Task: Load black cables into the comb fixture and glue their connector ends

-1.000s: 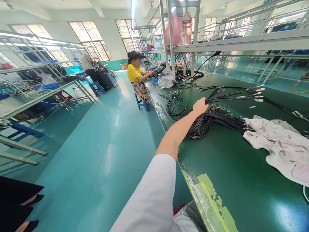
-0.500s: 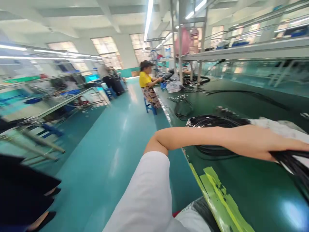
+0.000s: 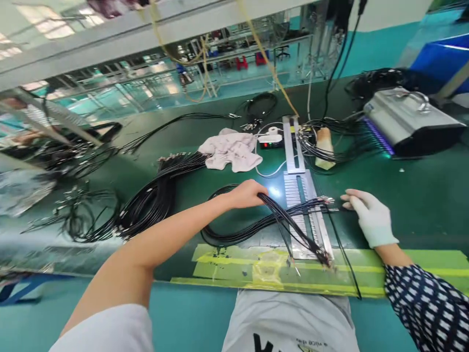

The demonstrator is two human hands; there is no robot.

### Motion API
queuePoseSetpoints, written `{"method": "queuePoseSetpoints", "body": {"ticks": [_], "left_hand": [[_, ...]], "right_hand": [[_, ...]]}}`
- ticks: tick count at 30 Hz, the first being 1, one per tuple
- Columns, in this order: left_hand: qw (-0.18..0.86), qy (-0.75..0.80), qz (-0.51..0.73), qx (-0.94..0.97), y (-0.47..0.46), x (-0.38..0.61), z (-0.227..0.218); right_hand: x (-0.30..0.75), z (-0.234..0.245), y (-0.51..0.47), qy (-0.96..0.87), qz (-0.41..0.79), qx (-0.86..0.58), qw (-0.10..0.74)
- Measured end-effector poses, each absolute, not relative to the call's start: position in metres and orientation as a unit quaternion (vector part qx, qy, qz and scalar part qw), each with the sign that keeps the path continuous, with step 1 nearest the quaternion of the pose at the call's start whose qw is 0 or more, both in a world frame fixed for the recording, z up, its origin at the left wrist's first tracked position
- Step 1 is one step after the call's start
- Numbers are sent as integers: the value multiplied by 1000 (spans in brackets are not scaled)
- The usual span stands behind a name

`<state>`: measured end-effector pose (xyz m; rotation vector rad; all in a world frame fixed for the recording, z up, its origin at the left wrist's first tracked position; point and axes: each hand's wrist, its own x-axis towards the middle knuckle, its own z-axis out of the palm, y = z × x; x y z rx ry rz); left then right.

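My bare left hand (image 3: 249, 193) is closed around a bundle of thin black cables (image 3: 280, 212), whose ends hang down to the right over a slotted metal fixture plate (image 3: 293, 188). Beneath them a looped bundle of black cables (image 3: 234, 237) lies on the bench, its connector ends (image 3: 326, 200) resting across the plate. In a white glove with bare fingertips, my right hand (image 3: 372, 215) is just right of those ends. Its fingers are loosely bent, with nothing visible in them. A single black cable (image 3: 340, 244) droops over the bench's front edge.
Coiled black cables (image 3: 157, 195) and a pale cloth (image 3: 232, 150) lie to the left. Behind the plate are a small box with a red display (image 3: 271, 142) and a beige block (image 3: 324, 149). A silver machine with a purple light (image 3: 414, 122) stands at the back right. Yellow-green tape (image 3: 234, 264) covers the front edge.
My view has swung from the aisle round to the bench in front. The left hand, with its black cables, now shows near the middle, and the gloved right hand has come into view.
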<state>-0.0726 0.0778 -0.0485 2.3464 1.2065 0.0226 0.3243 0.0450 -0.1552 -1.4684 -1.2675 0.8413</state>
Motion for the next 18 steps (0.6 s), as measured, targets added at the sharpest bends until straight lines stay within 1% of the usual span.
{"method": "queuePoseSetpoints", "body": {"ticks": [3, 5, 6, 7, 8, 9, 10, 11, 12, 14, 18], "left_hand": [[225, 496, 5, 839, 111, -89, -50], [205, 526, -14, 825, 127, -94, -57], [191, 539, -23, 820, 132, -93, -63], [176, 547, -27, 818, 135, -89, -70], [161, 552, -27, 818, 136, -82, -77], [146, 551, -23, 821, 136, -72, -84], [135, 545, -16, 827, 135, -61, -91], [128, 535, -10, 835, 134, -49, -96], [127, 522, -6, 843, 133, -38, -98], [134, 500, -4, 855, 133, -24, -96], [154, 478, -2, 865, 139, -30, -65]], "right_hand": [[323, -154, 52, -500, 349, -593, 525], [318, -143, 44, -491, 296, -594, 564], [312, -136, 37, -512, 254, -592, 568], [302, -127, 29, -566, 210, -579, 549], [288, -119, 21, -642, 170, -551, 506], [271, -110, 14, -746, 146, -493, 423], [250, -103, 9, -853, 125, -401, 310], [229, -98, 7, -891, 129, -350, 260], [207, -94, 8, -908, 128, -321, 237], [171, -92, 19, -923, 114, -306, 203], [141, -92, 48, -931, 88, -322, 148]]}}
